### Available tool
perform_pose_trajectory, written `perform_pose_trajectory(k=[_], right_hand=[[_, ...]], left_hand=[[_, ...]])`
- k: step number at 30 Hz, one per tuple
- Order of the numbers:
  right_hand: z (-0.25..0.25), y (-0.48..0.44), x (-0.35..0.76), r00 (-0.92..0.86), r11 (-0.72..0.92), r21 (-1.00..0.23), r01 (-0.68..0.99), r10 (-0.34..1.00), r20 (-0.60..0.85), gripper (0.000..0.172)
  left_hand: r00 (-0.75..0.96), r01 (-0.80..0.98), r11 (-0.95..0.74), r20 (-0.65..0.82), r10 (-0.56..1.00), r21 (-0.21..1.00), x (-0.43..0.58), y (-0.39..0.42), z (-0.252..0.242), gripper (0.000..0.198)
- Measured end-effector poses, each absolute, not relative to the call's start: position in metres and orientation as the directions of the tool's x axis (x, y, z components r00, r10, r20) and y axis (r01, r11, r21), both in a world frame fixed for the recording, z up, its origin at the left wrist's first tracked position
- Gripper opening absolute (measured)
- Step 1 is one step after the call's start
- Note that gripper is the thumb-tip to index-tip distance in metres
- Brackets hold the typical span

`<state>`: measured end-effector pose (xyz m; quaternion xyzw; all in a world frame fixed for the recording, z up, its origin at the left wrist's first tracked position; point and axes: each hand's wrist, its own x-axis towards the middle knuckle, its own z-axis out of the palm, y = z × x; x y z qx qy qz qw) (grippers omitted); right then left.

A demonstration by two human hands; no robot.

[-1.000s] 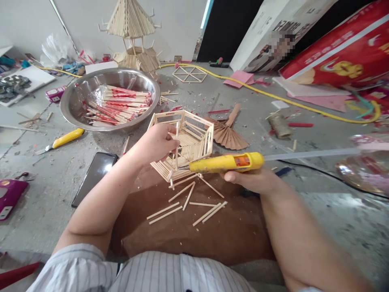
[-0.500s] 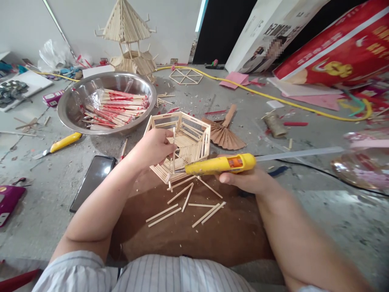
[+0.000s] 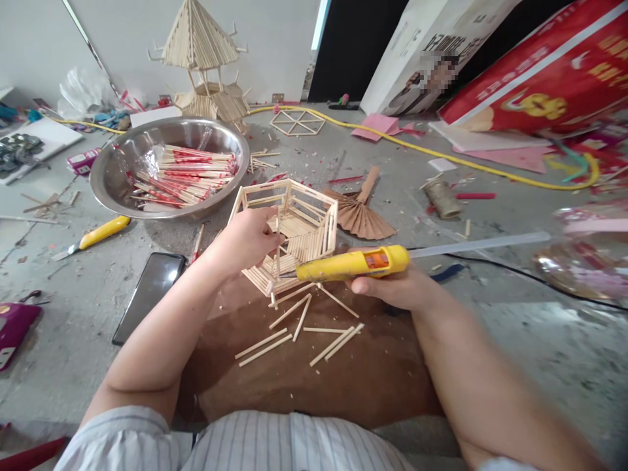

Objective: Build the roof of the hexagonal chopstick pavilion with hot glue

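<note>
A six-sided frame of wooden sticks (image 3: 318, 239) with slatted floor and railings sits in front of me. My left hand (image 3: 249, 241) reaches over its near left side, fingers closed on a thin wooden stick (image 3: 277, 252) that stands upright there. In my right hand (image 3: 387, 288) is a yellow hot glue gun (image 3: 338, 265), a long clear glue stick (image 3: 481, 244) poking out of its back. The gun's nozzle points left at the lower end of the upright stick; whether they touch I cannot tell. Several loose cut sticks (image 3: 265, 348) lie nearer to me on a brown surface.
A steel bowl (image 3: 98, 190) holding wrapped chopsticks stands at the left. Near it lie a yellow utility knife (image 3: 104, 233) and a phone (image 3: 150, 297). A stick pagoda (image 3: 199, 46) rises behind. A folded brown fan (image 3: 360, 212) and a twine roll (image 3: 442, 198) lie right.
The whole view has shifted slightly. Both hands, the glue gun and the upright stick keep nearly the same places relative to the frame.
</note>
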<state>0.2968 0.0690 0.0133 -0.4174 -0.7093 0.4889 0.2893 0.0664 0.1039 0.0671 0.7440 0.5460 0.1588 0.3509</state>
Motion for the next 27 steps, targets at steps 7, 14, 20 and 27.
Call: perform_pose_trajectory(k=[7,14,20,27], right_hand=[[0.0132,0.0687,0.2977,-0.461,0.185,-0.925,0.331,0.888,0.013,0.038],[0.0163,0.0686,0.2970,-0.480,0.190,-0.926,0.325,0.877,0.012,0.037],[0.0151,0.0678,0.2985,-0.481,0.164,-0.938,0.306,0.877,-0.004,0.034],[0.0209,0.0676,0.2955,-0.479,0.180,-0.938,0.296,0.878,0.018,0.033]], left_hand=[[0.341,0.723,-0.140,-0.173,0.924,0.676,0.0674,0.1039,0.0677,0.039],[0.344,0.734,-0.167,-0.149,0.927,0.658,0.0664,0.1046,0.0658,0.038],[0.367,0.717,-0.207,-0.108,0.924,0.666,0.0647,0.1044,0.0626,0.040],[0.362,0.727,-0.200,-0.118,0.925,0.657,0.0648,0.1042,0.0637,0.038]])
